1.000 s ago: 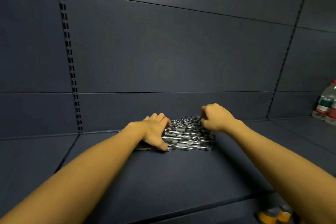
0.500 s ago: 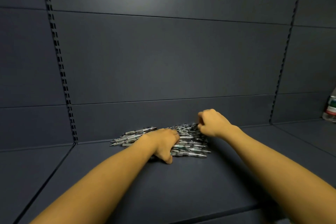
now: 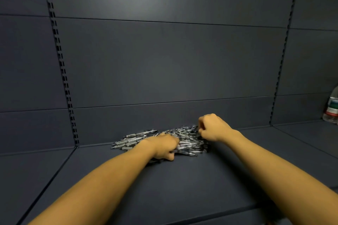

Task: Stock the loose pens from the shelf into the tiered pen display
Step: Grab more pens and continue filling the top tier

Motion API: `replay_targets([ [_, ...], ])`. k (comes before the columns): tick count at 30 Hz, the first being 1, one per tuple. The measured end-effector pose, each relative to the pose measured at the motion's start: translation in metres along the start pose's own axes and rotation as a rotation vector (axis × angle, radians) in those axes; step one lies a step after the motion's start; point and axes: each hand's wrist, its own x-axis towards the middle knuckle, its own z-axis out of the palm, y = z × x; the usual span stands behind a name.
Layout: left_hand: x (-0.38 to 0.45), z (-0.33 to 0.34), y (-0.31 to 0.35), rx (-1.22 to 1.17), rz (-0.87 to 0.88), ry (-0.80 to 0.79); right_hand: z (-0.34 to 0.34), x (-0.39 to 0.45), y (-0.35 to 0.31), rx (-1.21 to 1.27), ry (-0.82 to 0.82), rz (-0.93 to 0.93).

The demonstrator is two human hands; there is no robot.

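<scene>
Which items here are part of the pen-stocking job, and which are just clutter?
Job:
pile of loose clear-barrelled pens
dark grey shelf they lie on
left hand, grip on pens
right hand, grip on pens

Lying about:
clear plastic water bottle, far right

No tiered display in view.

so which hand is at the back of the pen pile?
The right hand, fist curled at the pile's rear right; the left hand grips pens at the front.

heap of clear-barrelled loose pens (image 3: 131, 141): frame centre, on dark flat metal shelf (image 3: 182, 188), against its back panel | clear plastic water bottle (image 3: 332, 107): far right edge
</scene>
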Motion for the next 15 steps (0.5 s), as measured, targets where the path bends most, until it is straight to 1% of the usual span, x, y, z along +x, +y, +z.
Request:
replay_targets([
  [4,0.000,-0.008,-0.004,-0.083,-0.019,0.098,-0.014,-0.002,0.003,0.017,0.035,0.007],
  [7,0.002,-0.017,-0.007,-0.149,-0.017,0.130,-0.023,-0.001,0.006,0.068,0.098,0.017],
  [12,0.009,-0.026,-0.011,-0.173,-0.041,0.172,-0.029,-0.002,0.010,0.097,0.201,0.029],
  [15,0.014,-0.029,-0.014,-0.138,-0.067,0.190,-0.030,-0.004,0.013,0.098,0.243,0.049],
])
